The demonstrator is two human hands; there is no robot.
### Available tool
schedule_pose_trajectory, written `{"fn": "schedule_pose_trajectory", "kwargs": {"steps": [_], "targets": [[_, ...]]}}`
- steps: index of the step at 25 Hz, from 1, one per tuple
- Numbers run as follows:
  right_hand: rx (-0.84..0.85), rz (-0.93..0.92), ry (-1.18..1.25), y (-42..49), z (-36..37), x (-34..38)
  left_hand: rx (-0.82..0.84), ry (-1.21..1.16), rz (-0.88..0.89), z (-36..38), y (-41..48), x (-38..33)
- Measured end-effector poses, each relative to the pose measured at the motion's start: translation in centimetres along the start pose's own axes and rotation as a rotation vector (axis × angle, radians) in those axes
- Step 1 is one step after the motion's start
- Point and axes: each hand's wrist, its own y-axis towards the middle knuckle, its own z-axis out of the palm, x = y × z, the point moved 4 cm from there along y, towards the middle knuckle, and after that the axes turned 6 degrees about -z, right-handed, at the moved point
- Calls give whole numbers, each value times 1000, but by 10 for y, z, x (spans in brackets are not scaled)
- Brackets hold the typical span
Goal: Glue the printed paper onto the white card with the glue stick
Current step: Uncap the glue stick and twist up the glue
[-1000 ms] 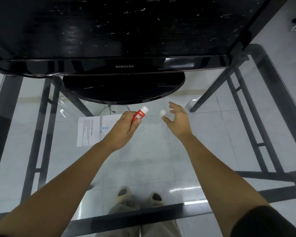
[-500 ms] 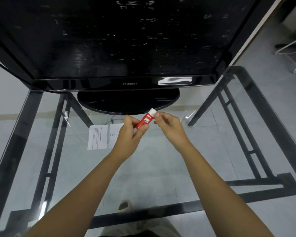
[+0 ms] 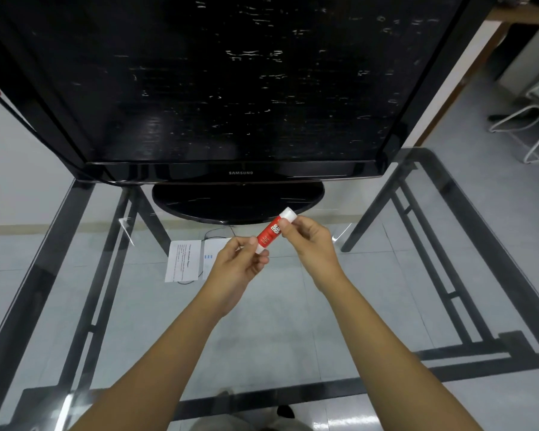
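Head view, looking forward-down, close above hands (image 3: 274, 253).

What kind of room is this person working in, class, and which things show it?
Probably a home or office room: a glass table on a black metal frame, a Samsung television standing on it, a tiled floor below, white chairs at the right.

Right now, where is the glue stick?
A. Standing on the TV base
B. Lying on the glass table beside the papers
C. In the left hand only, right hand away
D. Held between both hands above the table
D: the left hand grips the lower end of the glue stick and the right hand pinches it near its white cap, above the glass table.
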Motion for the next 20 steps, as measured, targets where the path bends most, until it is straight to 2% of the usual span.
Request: {"fn": "schedule_pose_trajectory", "kwargs": {"steps": [2, 5, 9, 13, 17, 20], "targets": [[10, 15, 10, -3, 3, 1, 41, -116, -46, 3, -1, -3], [22, 41, -20, -4, 7, 0, 66, -69, -75, 6, -2, -8], [-22, 62, -15, -5, 11, 1, -16, -13, 56, 2, -4, -12], [-19, 79, -2, -10, 13, -3, -99, 172, 146, -3, -9, -9], [17, 77, 42, -12, 17, 0, 10, -53, -29, -3, -8, -4], [12, 80, 59, -13, 21, 1, -19, 0, 97, -3, -10, -9]]}}
